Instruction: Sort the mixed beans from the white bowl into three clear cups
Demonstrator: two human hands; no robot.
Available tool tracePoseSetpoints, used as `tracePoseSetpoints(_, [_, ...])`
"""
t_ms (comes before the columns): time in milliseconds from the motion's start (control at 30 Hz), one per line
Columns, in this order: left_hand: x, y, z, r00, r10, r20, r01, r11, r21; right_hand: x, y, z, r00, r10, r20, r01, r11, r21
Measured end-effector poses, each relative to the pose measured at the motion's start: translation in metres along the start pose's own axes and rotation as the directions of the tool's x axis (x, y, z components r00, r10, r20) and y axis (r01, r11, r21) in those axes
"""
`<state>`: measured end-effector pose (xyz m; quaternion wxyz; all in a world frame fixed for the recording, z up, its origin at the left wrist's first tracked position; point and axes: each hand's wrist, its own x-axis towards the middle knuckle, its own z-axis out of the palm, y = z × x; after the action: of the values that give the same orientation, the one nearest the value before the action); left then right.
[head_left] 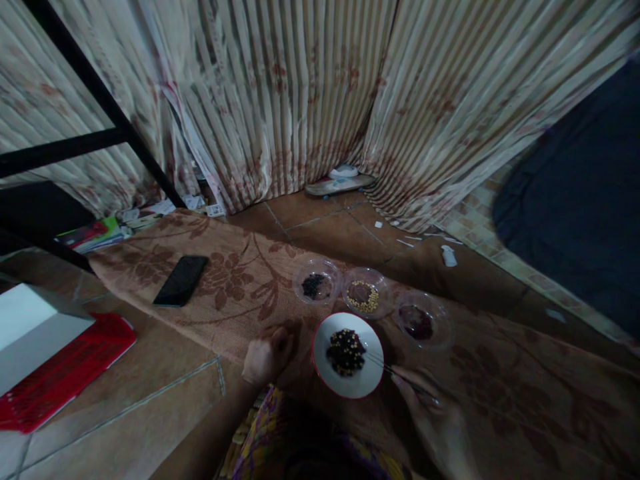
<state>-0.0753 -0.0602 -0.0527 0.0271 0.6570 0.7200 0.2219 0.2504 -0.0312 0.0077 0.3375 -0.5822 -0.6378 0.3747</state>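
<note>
My right hand [425, 407] pinches a pair of thin metal tweezers [383, 365], their points reaching over the rim into a white bowl [327, 327] with a red edge. Inside the bowl lies a mixed heap of dark and pale yellow beans [346, 352]. To the left of the bowl, my left hand [267, 357] rests on the cloth, fingers curled into a fist and nothing showing in it. Behind the bowl stand three clear plastic cups: one with black beans [313, 286], one with yellow beans [369, 303], one with dark red beans [417, 327].
A patterned brown cloth [235, 267] covers the narrow surface, with a black phone [181, 281] on its left part. On the floor sit a red basket [75, 373] and a white box [35, 327]. Further back are a skateboard [340, 185], curtains [280, 87] and a black frame [123, 130].
</note>
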Motion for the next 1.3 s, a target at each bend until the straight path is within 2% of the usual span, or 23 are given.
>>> tracePoseSetpoints(267, [0.001, 0.0, -0.001, 1.0, 0.014, 0.001, -0.014, 1.0, -0.004, 0.005, 0.007, 0.004, 0.991, -0.089, 0.095, 0.094, 0.994, -0.053])
tracePoseSetpoints(467, [0.0, -0.001, 0.0, 1.0, 0.008, -0.001, -0.008, 1.0, -0.023, 0.007, 0.014, 0.009, 0.992, -0.104, 0.077, 0.109, 0.992, -0.063])
tracePoseSetpoints(700, [-0.001, 0.001, -0.002, 0.999, -0.004, 0.034, 0.005, 1.0, -0.009, 0.007, 0.01, 0.009, 0.991, -0.107, 0.082, 0.111, 0.993, -0.043])
tracePoseSetpoints(967, [-0.001, 0.001, -0.003, 0.999, -0.002, 0.04, 0.003, 1.0, -0.026, 0.008, 0.004, 0.008, 0.993, -0.117, 0.015, 0.117, 0.991, -0.07])
tracePoseSetpoints(1133, [-0.002, 0.0, 0.0, 0.999, -0.009, 0.038, 0.01, 1.0, -0.024, 0.014, -0.012, 0.005, 0.992, -0.106, -0.061, 0.104, 0.994, -0.044])
tracePoseSetpoints(1300, [-0.002, 0.002, -0.002, 0.999, -0.011, 0.041, 0.012, 0.999, -0.034, 0.047, -0.035, 0.022, 0.964, -0.231, -0.13, 0.238, 0.97, 0.043])
